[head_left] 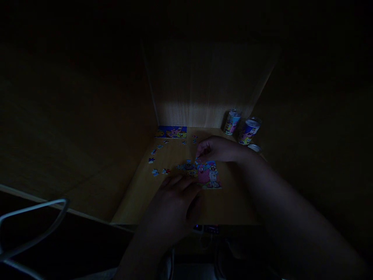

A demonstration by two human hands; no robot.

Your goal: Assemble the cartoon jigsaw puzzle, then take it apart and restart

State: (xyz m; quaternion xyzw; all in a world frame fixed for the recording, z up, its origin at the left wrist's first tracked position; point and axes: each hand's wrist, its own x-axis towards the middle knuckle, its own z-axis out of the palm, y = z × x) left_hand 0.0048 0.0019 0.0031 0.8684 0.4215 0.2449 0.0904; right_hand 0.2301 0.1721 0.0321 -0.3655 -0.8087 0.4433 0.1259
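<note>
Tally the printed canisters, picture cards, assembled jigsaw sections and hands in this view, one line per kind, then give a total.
Printed canisters: 2
Picture card: 1
Assembled jigsaw section: 1
Hands, left hand and right hand: 2
Total: 6

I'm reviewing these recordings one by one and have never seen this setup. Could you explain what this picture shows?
There's no machine here. This single dim picture comes from a camera worn on a person's head, looking down at their own two bare hands. The wooden desk holds a partly joined jigsaw puzzle, loose pieces, a cartoon picture card and two printed cans. The left hand lies over the puzzle's lower left edge. The right hand pinches at its top edge, but it's too dark to tell whether it holds a piece.
</note>
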